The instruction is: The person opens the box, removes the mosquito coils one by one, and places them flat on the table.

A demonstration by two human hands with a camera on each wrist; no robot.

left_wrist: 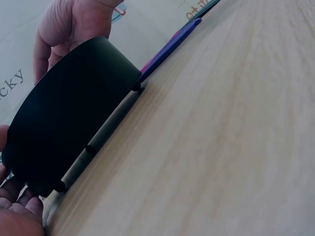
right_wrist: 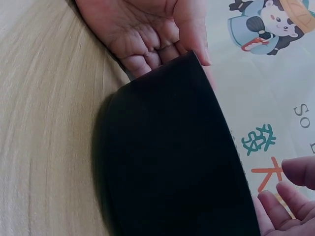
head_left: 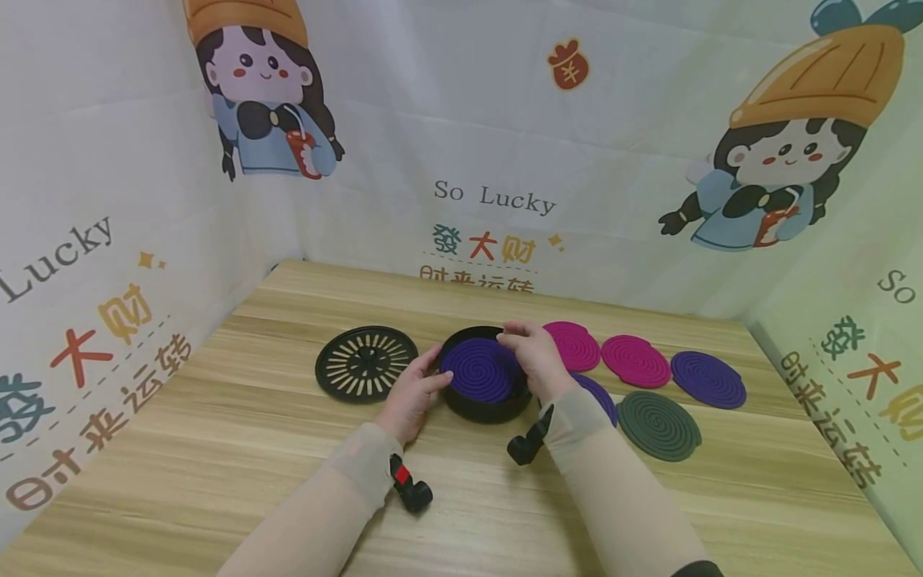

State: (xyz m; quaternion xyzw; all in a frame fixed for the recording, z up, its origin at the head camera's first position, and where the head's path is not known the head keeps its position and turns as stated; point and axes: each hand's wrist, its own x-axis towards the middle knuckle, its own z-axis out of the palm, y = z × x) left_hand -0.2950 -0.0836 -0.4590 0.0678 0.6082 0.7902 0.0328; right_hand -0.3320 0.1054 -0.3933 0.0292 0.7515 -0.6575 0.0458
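A round black mosquito coil holder (head_left: 485,412) stands on the table, its small feet (left_wrist: 88,148) visible from the side. Inside lies a purple mosquito coil (head_left: 477,370), its right edge in shadow. My left hand (head_left: 414,394) grips the holder's left side, thumb over the rim and fingers bent against the outer wall. At the right rim is my right hand (head_left: 537,358), reaching over the coil's far edge. Its thumb and fingers (right_wrist: 275,209) stand apart in the right wrist view; whether they touch the coil is hidden by the holder wall.
The slotted black lid (head_left: 366,363) lies left of the holder. To the right are two pink coils (head_left: 573,346), a purple coil (head_left: 708,379), a dark green coil (head_left: 659,425) and another purple one (head_left: 598,394) partly behind my right wrist. Printed cloth (head_left: 490,144) walls the table.
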